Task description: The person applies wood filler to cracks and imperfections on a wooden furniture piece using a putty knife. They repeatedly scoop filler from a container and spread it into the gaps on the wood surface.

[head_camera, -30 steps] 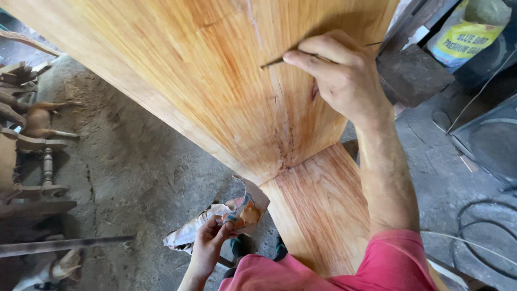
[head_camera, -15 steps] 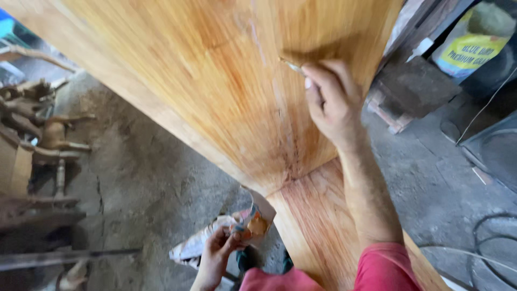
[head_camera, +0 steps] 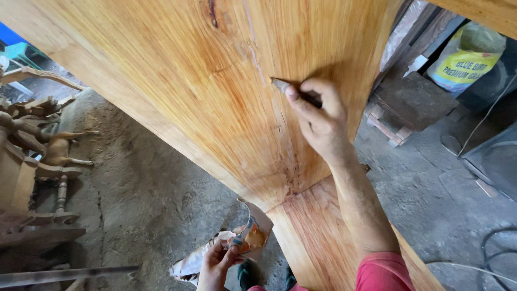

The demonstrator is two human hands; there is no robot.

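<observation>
Fingers of the right hand (head_camera: 318, 118) pinch a thin dark stick-like tool (head_camera: 283, 86), its tip touching the broad orange-yellow varnished wooden board (head_camera: 177, 75). Below the board's lower edge, the left hand (head_camera: 215, 264) grips a crumpled paper packet smeared with orange paste (head_camera: 245, 237). Left of the board stand carved wooden furniture parts (head_camera: 32, 156).

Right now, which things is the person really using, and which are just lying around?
In use:
right hand
thin brown tool, tip on the wood
big orange-yellow wooden panel
left hand
crumpled paper packet with orange paste

Lying about:
carved wooden furniture parts
yellow and white sack
small dark wooden stool
black cable
</observation>
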